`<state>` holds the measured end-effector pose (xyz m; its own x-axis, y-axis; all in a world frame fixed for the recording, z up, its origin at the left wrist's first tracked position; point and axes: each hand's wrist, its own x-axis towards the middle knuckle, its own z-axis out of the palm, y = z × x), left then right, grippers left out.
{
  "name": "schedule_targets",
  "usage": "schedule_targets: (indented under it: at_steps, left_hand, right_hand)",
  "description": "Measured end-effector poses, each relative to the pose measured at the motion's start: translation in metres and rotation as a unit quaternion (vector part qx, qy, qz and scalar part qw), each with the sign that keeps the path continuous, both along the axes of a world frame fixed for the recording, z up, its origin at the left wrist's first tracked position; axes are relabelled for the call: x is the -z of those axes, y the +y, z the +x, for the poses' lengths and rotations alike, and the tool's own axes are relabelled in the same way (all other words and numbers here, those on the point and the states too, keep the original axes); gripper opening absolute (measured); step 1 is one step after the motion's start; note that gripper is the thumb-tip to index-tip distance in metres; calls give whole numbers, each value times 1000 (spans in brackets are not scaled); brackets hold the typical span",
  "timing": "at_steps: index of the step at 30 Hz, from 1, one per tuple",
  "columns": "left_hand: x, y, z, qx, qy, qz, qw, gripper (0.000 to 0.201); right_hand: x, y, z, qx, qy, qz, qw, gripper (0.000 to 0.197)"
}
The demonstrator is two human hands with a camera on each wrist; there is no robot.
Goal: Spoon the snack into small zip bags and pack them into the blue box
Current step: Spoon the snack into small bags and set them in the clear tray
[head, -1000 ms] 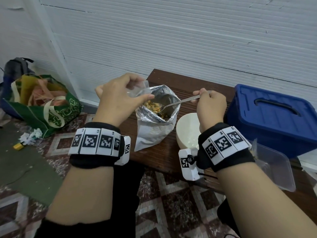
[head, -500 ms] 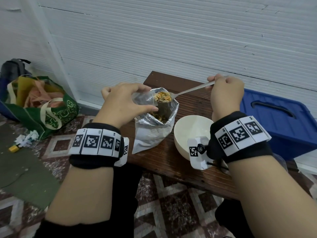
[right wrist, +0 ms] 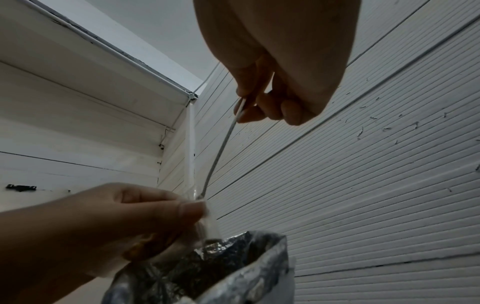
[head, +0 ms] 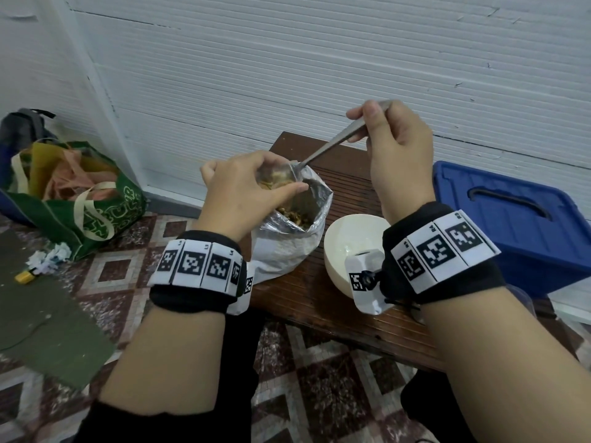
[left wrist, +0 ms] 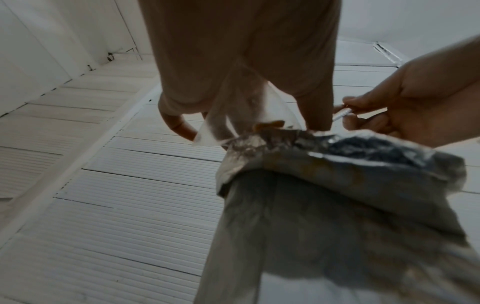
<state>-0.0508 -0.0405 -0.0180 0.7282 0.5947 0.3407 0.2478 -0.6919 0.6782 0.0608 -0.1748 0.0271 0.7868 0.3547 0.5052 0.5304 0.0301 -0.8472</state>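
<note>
Fingers (head: 289, 187) of the left hand (head: 243, 193) pinch the small zip bag (left wrist: 233, 115) open right over the foil snack bag (head: 287, 238), likely so spills drop back in. Right hand (head: 396, 158) pinches the spoon (head: 332, 145) high on its handle, bowl tipped down into the zip bag mouth; some snack (head: 271, 183) is already inside. Foil bag stands on the desk (head: 307, 302), white bowl (head: 348, 238) just right of it. Blue box (head: 524, 225) sits far right, lid on, nothing packed yet as far as I can see.
</note>
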Motion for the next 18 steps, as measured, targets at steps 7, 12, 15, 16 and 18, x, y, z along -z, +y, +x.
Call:
schedule_targets:
  at_steps: [7, 12, 15, 16, 18]
  left_hand:
    - [9, 16, -2, -31, -77, -95, 992, 44]
    - [9, 19, -5, -45, -106, -113, 987, 43]
    - [9, 18, -4, -40, -106, -118, 987, 44]
    - [9, 18, -4, -38, -105, -119, 987, 43]
    - [9, 17, -4, -36, -105, -122, 986, 41]
  right_hand:
    - [-4, -10, 3, 57, -53, 93, 993, 23]
    - [6, -14, 3, 115, -59, 46, 990, 24]
    - [18, -13, -2, 86, -86, -30, 992, 22]
    - [23, -12, -4, 76, -101, -55, 990, 22]
    - [32, -10, -8, 53, -135, -86, 986, 21]
